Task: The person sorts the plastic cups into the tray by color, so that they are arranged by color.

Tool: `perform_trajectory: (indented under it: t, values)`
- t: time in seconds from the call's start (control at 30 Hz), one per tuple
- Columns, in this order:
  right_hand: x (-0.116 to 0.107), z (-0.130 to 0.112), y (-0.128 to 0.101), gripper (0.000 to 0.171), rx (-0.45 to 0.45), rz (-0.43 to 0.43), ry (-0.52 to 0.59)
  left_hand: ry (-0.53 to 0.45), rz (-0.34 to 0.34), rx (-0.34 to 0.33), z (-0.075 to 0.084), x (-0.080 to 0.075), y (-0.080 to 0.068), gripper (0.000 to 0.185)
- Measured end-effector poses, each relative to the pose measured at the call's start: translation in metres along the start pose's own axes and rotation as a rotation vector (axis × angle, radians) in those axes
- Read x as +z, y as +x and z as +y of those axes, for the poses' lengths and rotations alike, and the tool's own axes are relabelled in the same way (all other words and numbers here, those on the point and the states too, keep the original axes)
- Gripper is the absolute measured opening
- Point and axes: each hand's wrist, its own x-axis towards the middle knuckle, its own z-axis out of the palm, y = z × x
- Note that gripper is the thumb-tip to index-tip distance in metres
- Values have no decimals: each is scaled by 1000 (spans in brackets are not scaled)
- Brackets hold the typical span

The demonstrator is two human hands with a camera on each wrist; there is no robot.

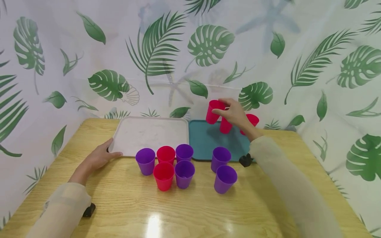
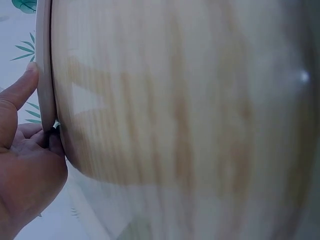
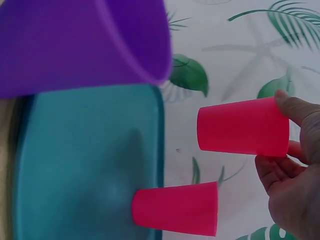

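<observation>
Red cup [image 1: 213,111] above teal tray [image 1: 205,140]

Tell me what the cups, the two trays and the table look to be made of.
Held red cup: likely plastic, thin-walled, slightly translucent, matte. Purple cups: the same. Teal tray: probably smooth plastic, faint sheen. White tray: probably plastic, matte, faintly mottled. Table: wood-grain surface, glossy; lights reflect.

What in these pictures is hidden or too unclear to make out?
- Head view: the red cup at the back is partly hidden behind the right hand, which holds another red cup above the teal tray.
- Left wrist view: the blurred table fills the frame; only the left hand and the white tray's edge show.
- Right wrist view: a purple cup is cut off by the top edge and hides the rest of the table.
</observation>
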Motion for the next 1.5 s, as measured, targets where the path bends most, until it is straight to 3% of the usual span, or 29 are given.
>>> perform_trajectory:
  t: [0.27, 0.67, 1.2, 1.5]
  values:
    - [17, 16, 8, 70, -25, -86, -97, -8, -4, -2, 1, 0, 0, 96]
    - [33, 20, 11, 69, -49, -136, -152, 6, -6, 1, 0, 0, 1, 95]
    - [46, 26, 8, 69, -11, -122, -172, -1, -6, 19, -2, 0, 0, 95]
    - [30, 1, -10, 65, -58, -51, -144, 18, -1, 6, -4, 0, 2, 95]
